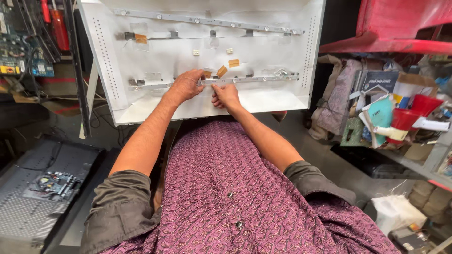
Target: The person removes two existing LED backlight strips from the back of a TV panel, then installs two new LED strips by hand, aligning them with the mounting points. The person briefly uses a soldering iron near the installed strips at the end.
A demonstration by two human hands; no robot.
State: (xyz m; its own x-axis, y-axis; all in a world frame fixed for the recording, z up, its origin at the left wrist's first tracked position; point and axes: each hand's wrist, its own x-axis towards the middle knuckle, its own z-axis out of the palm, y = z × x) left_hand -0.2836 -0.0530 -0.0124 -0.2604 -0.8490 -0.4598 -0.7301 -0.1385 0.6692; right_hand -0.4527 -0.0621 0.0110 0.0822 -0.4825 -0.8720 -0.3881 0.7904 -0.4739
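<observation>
Cluttered shelf (414, 162), red cabinet (400, 23), perhaps concrete floor (329, 155)

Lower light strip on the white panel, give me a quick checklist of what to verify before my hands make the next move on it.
1. Left hand rests on the lower light strip: ok.
2. Right hand has its fingertips at the strip, just below it: ok.
3. Strip lies level across the white panel: ok.
4. Strip's far right end seated on the panel: cannot tell, too small.
5. Tan tape pieces sit just above the strip, beside the fingers, one tilted: not ok if they should lie flat.
6. Upper light strip untouched and in place: ok.
</observation>
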